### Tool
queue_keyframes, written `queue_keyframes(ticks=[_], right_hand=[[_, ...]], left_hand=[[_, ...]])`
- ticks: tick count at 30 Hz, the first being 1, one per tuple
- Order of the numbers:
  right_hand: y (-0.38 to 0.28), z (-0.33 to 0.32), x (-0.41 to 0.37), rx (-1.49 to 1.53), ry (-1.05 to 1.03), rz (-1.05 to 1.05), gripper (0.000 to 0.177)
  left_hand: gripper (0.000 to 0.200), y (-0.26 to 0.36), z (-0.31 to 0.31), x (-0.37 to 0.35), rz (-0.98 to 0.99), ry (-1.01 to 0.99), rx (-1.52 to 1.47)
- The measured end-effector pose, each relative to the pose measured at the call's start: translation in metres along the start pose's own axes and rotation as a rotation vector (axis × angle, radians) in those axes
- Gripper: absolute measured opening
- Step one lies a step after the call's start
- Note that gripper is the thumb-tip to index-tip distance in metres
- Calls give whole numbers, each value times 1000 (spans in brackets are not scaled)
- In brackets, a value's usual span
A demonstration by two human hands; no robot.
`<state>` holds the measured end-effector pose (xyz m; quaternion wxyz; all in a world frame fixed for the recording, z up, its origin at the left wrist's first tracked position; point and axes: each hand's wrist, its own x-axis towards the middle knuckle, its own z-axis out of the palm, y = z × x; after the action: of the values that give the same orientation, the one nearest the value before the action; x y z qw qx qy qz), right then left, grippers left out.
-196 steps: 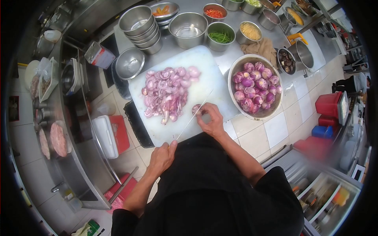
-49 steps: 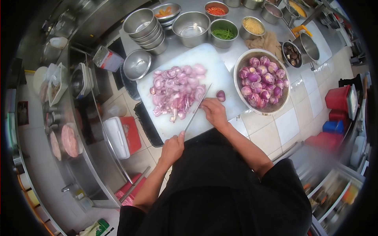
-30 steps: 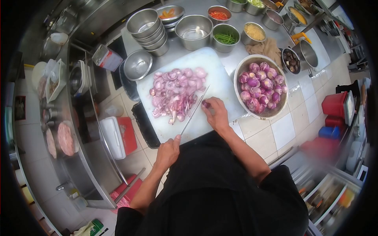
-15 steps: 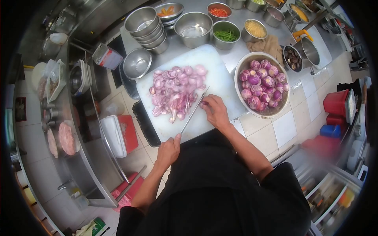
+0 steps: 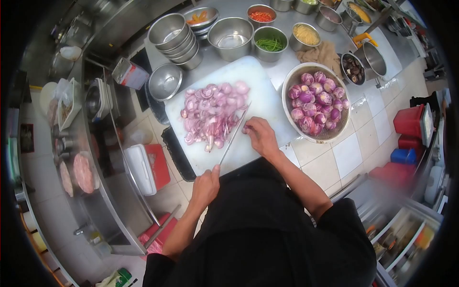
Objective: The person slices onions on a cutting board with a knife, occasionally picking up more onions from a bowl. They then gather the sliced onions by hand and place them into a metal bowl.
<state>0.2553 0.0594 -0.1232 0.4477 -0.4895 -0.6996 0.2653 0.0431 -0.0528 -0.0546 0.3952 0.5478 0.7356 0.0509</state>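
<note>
My left hand is closed round the handle of a knife at the near edge of the white cutting board. The blade points away from me, along the right side of a heap of sliced shallots. Just right of the blade, my right hand pinches a small purple shallot against the board; the fingers partly hide it. A perforated metal bowl full of whole peeled shallots stands to the right of the board.
Behind the board are stacked steel bowls, a wide steel pot and pots with green beans, chopped red pieces and yellow strips. A brown cloth lies by the shallot bowl. Left stands a metal counter with raw meat.
The view has shifted slightly. The knife and both hands stay nearly in place, with a slightly wider gap between the blade and the shallot in my right hand.
</note>
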Motion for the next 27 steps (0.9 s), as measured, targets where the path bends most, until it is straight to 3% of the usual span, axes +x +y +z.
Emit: queue_keyframes(ticks=[5,8,14,20,27], right_hand=[[2,0,-2,-2,8,-3,22],[2,0,-5,3,-8,9,22],[6,1,-2,9,3,26,23],[2,0,-6,9,11,44,21],[2,-2,-3,3,9,7,21]], left_hand=[[64,-12,3,-18,-37,-52,91],[66,-15,22,8,14,-5,43],[66,5,-6,-9,-28,-39,17],[65,-12,16,0,-1,-50,56],[65,7,-4,-10,-18,-43,1]])
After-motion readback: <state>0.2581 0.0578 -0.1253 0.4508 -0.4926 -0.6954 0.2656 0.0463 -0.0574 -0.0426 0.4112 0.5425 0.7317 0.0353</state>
